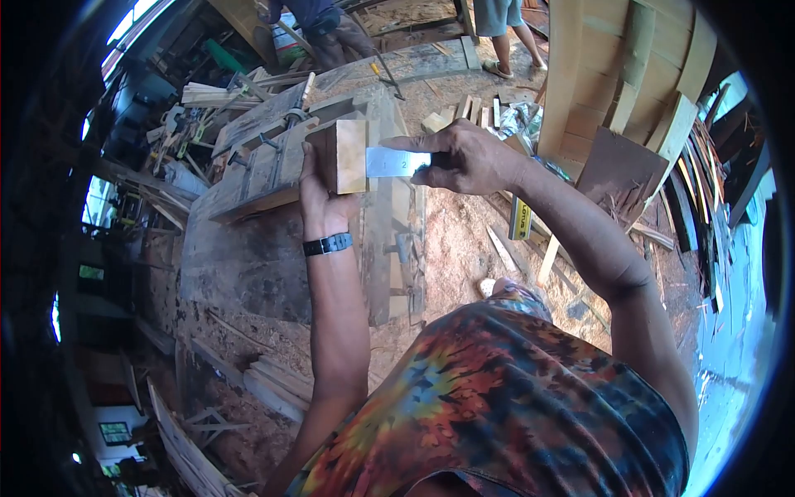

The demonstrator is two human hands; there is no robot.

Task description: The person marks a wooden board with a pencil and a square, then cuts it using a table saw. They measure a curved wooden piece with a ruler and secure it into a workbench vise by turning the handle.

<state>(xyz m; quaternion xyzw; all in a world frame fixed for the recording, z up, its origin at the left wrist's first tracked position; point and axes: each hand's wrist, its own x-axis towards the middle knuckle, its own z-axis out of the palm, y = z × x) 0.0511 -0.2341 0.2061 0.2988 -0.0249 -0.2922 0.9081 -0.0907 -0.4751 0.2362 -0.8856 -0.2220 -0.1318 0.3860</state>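
Observation:
My left hand (323,186), a dark watch on its wrist, is closed round a pale wooden block (351,157), held up above the workbench (240,286). Between the thumb and fingers of my right hand (474,157) is a shiny steel ruler (387,162) with numbers along it. Its far end meets the right side of the block, or lies very near it. My right fingers cover the other end, so whether it belongs to a square cannot be seen.
Clamps (269,141) and boards lie on the bench. A yellow level (520,219) is under my right forearm. Wooden panels (617,74) lean at the right. Sawdust and offcuts cover the floor. Two people (499,29) stand at the back.

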